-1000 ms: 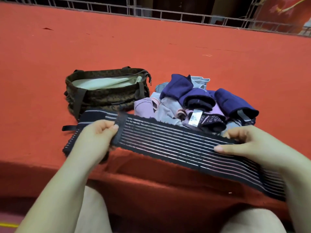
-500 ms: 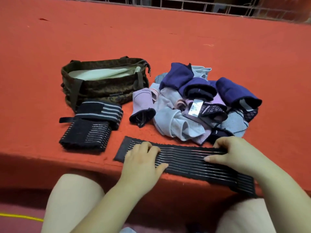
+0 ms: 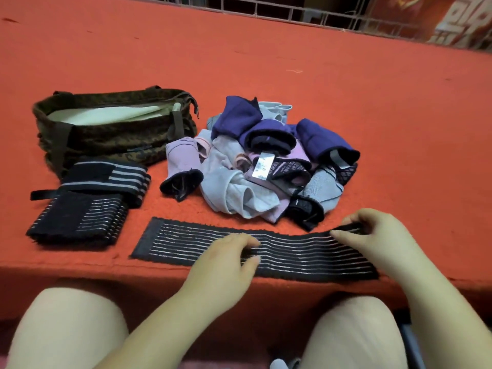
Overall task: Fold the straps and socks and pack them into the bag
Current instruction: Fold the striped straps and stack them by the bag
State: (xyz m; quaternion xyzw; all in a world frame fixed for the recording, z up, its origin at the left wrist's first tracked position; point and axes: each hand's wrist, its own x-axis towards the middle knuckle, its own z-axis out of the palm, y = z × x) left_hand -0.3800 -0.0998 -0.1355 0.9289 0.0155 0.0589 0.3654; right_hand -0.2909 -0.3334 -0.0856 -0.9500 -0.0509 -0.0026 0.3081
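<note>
Left hand (image 3: 223, 265): we are pressing loosely curled fingers down on the middle of the striped strap (image 3: 186, 243), gripping nothing.
Right hand (image 3: 372, 241): we are pinching the strap's right end, lifting it.
Strap: lying along the near edge of the orange carpet (image 3: 346, 102).
Folded straps (image 3: 87, 203): sitting left of the strap.
Sock pile (image 3: 266, 161): lying just beyond the strap.
Bag (image 3: 106, 129): standing open, beyond the folded straps.

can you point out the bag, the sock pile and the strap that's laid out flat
bag (image 3: 106, 134), head view, on its dark patterned front wall
sock pile (image 3: 234, 182), head view, on a pale sock near the middle
flat strap (image 3: 186, 243), head view, on its striped left half
</note>
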